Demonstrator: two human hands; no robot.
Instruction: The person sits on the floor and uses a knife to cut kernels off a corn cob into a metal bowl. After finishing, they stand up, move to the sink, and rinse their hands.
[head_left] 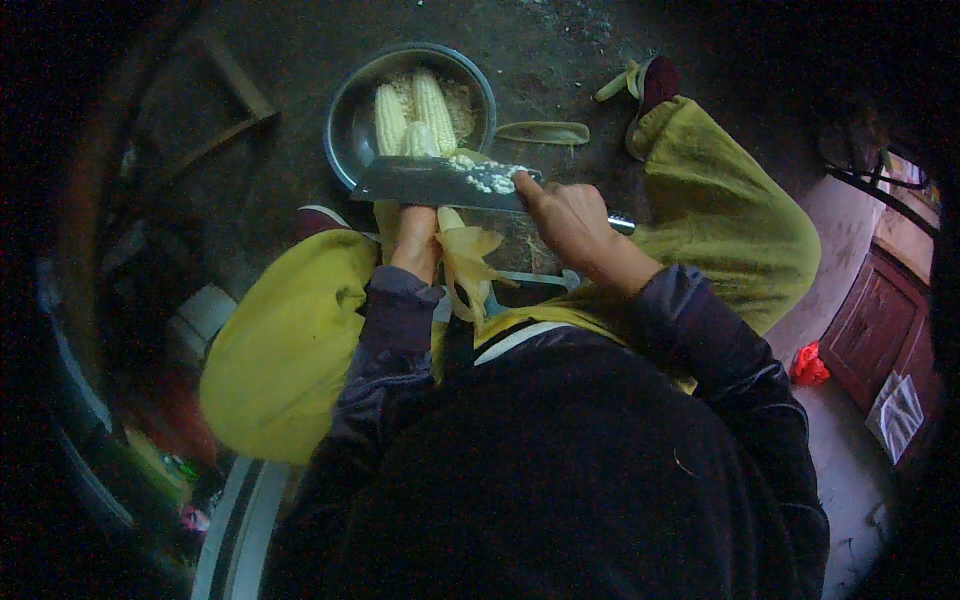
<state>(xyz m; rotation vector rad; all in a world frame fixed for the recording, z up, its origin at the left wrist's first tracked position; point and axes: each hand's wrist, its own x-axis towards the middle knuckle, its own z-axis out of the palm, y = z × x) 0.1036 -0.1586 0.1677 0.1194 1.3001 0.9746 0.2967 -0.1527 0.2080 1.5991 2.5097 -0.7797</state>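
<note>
A broad-bladed cleaver (410, 180) lies nearly level over the near side of a metal bowl (334, 125), its handle closed in my right hand (575, 220). Pale corn kernels (490, 178) cling to the right part of the blade. Behind it, my left hand (418, 232) grips an ear of corn (451, 219) whose peeled-back husk (468, 255) hangs beside the wrist; the blade hides my left fingers and most of the ear. Inside the bowl rest whole cobs (433, 110) and loose, light-coloured bits.
My legs in yellow trousers (735, 200) are spread either side of the bowl. A strip of husk (545, 132) lies on the dark floor right of it. A wooden frame (235, 85) is at the far left, a red bag (809, 365) and brown door (875, 310) at the right.
</note>
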